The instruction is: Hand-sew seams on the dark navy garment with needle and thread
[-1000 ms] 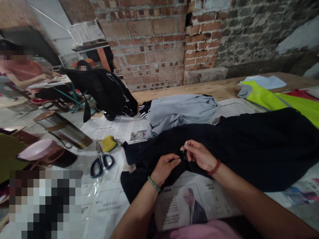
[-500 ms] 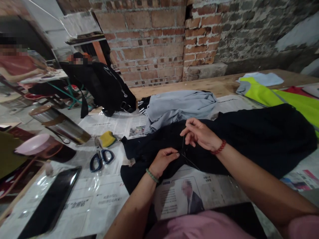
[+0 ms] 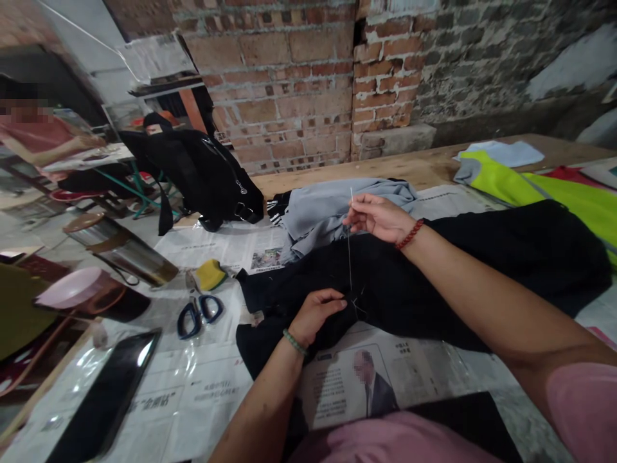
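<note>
My left hand [image 3: 317, 316] pinches a fold of the black garment [image 3: 414, 289], which is spread across the newspaper-covered table. Above it, my right hand [image 3: 373, 215] is closed on a thin needle [image 3: 351, 193] whose tip points up past the fingers. A light thread [image 3: 349, 263] runs taut from my right hand down to the cloth beside my left thumb. Short loose thread ends lie on the cloth there.
Scissors [image 3: 198, 315] and a yellow sponge [image 3: 211, 275] lie left of the garment. Further left are a phone [image 3: 103, 399], a mug [image 3: 120, 292] and a steel flask [image 3: 123, 247]. Behind are grey clothing [image 3: 332, 199], a black bag [image 3: 207, 173] and neon-yellow clothing [image 3: 559, 199]. A person [image 3: 43, 141] sits far left.
My right hand has risen away from the cloth, drawing the thread straight and taut. The needle now shows above its fingers. My left hand keeps its pinch on the garment.
</note>
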`<state>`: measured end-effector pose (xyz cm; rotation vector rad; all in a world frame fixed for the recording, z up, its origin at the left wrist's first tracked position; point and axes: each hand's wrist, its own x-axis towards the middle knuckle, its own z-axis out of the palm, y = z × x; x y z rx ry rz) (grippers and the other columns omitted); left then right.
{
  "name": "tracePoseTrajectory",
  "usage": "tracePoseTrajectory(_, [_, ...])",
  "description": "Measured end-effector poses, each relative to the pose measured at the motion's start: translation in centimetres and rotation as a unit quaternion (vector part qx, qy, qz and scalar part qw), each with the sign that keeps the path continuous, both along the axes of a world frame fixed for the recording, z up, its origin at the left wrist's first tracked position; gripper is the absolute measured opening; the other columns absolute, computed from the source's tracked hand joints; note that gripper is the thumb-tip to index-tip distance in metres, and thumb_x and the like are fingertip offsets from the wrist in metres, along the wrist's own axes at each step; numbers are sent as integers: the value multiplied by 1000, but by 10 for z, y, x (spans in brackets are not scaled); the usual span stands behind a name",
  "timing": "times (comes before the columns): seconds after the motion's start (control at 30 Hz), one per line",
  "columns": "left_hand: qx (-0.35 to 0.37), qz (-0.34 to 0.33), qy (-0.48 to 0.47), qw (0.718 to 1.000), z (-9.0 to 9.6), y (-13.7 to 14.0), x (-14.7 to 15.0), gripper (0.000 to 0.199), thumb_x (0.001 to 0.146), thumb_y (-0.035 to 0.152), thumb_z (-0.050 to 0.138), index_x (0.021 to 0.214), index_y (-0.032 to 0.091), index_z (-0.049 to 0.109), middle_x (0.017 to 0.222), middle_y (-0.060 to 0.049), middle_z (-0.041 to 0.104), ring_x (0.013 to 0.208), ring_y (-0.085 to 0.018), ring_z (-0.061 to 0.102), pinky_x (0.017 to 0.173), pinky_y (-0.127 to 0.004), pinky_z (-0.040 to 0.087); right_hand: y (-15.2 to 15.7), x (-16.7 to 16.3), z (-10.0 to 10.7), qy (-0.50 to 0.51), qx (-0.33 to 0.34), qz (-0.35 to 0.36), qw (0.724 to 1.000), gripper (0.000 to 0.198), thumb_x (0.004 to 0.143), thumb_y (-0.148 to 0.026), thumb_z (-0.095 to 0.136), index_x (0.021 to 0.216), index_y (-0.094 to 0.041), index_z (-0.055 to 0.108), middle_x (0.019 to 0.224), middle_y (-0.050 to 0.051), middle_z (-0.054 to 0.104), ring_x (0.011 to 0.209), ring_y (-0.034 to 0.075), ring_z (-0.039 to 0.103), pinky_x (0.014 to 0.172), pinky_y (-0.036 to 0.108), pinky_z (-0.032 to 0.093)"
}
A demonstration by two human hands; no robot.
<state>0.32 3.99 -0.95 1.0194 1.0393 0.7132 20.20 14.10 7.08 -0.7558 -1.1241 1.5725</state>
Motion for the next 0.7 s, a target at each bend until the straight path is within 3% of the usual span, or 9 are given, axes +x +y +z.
tracePoseTrajectory(0.3, [-18,-11,-13,1000,-2,0,-4,15,57,24,71,67,14,66,60,2,62,53,-8,52,52,-19,38,33,5,16,-77,93,-106,987,9,75,-20,57,75,-17,48,61,-3,56,63,11,61,52,21,49])
tracePoseTrajectory(0.53, [-12,-13,-18,1000,-3,0,-4,16,57,24,72,68,13,66,61,1,63,53,-8,53,53,-19,39,60,10,18,-143,182,-201,952,2,74,-15,52,73,-16,50,64,-4,54,64,7,58,57,19,46])
tracePoseTrajectory(0.7, [-26,-11,-20,999,-2,0,-4,18,55,25,73,67,14,66,57,2,61,48,-7,51,49,-18,37,71,13,25,-165,221,-227,934,5,74,-11,49,71,-16,51,63,-4,54,62,6,56,58,19,44])
